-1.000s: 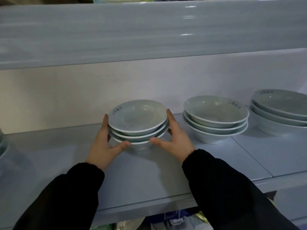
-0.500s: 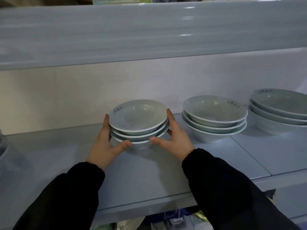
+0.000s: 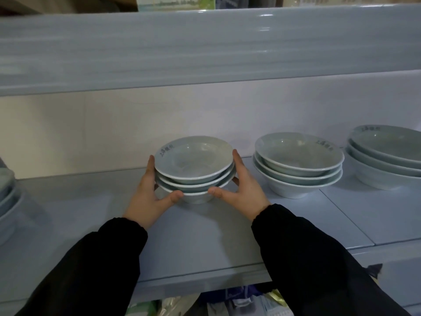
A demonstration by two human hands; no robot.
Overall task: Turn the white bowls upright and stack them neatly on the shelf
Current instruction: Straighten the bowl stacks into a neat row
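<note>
A stack of three upright white bowls (image 3: 193, 165) stands on the pale blue shelf (image 3: 205, 236), near the middle. My left hand (image 3: 149, 192) cups its left side, thumb at the lowest bowl's front. My right hand (image 3: 241, 188) cups the right side the same way. Both hands grip the stack, whose base touches the shelf. To the right stands a second upright stack of three bowls (image 3: 298, 165). A third upright stack (image 3: 387, 156) is at the far right, cut off by the frame edge.
Another shelf board (image 3: 205, 49) runs overhead, close above the bowls. More bowls (image 3: 6, 192) show partly at the far left edge. The shelf's back wall (image 3: 114, 131) is right behind the stacks. Packaged goods (image 3: 239, 302) lie below the shelf edge.
Both hands stay on the middle stack in the same grip. The stack and the other bowls have not visibly moved.
</note>
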